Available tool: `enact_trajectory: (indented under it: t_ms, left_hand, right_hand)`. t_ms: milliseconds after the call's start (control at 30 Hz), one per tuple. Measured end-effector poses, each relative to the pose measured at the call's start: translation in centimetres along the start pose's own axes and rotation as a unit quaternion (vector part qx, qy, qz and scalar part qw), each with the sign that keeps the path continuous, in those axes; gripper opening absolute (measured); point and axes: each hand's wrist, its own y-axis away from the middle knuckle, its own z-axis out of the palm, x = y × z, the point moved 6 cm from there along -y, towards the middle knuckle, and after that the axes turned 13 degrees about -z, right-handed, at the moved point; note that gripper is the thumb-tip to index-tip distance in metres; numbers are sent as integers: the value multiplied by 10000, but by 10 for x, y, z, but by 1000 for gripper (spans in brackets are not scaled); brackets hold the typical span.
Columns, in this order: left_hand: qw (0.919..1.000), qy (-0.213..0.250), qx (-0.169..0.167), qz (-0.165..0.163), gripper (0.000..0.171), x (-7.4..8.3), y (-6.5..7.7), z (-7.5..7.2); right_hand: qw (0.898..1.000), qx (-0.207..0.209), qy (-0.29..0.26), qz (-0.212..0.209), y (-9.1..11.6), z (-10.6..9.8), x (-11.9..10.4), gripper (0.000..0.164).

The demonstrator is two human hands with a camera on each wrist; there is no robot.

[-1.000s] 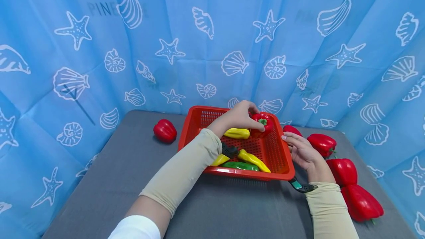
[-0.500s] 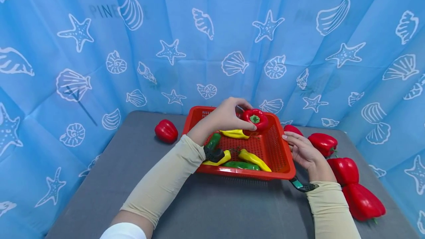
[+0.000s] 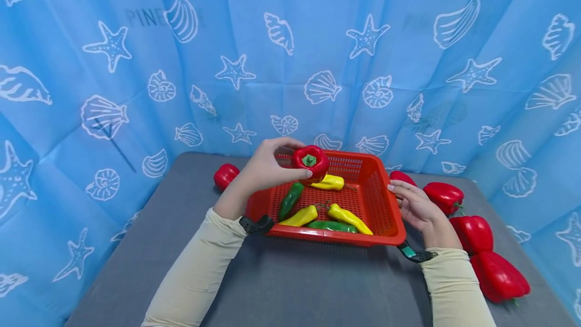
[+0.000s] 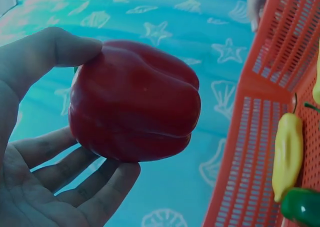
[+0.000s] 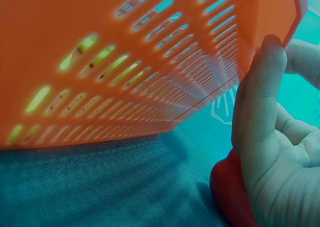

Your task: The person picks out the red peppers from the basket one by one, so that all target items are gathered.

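Observation:
My left hand (image 3: 265,168) grips a red bell pepper (image 3: 313,161) above the left part of the red plastic basket (image 3: 379,193). The left wrist view shows this bell pepper (image 4: 135,102) between thumb and fingers, off the surface. Inside the basket lie yellow peppers (image 3: 349,218) and green peppers (image 3: 291,200). My right hand (image 3: 419,211) rests its fingertips against the basket's right rim. In the right wrist view, a finger of that hand (image 5: 265,107) touches the outer wall under the rim; its contact beyond the wall is hidden.
Several red bell peppers (image 3: 499,276) lie on the grey table (image 3: 336,286) right of the basket, close to the right forearm. One more red bell pepper (image 3: 224,175) sits to the left, partly behind the left hand. A blue seashell-print curtain (image 3: 281,74) hangs behind the table.
My left hand has lifted the red bell pepper from the basket's right side and carried it left across the basket. The right hand has stayed at the rim.

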Motion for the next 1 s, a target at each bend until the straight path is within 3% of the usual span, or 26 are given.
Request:
enact_trajectory:
  t_ms: [233, 400, 567, 767, 1000]
  left_hand:
    - [9981, 268, 465, -289, 56, -23, 20, -24]
    - [9960, 539, 677, -244, 55, -37, 32, -45]
    - [9927, 534, 1053, -235, 58, -53, 43, -69]
    - [9840, 387, 1654, -539, 64, -74, 57, -99]
    - [9743, 274, 2070, -845, 68, -88, 68, -125]
  right_hand:
    - [10000, -27, 63, 16, -1, -3, 3, 19]
    - [9999, 65, 12, 90, -1, -5, 6, 20]
    - [9999, 96, 39, 126, -2, -5, 8, 21]
    - [9999, 72, 46, 121, -2, -4, 6, 20]
    - [10000, -11, 26, 19, -2, -3, 3, 19]
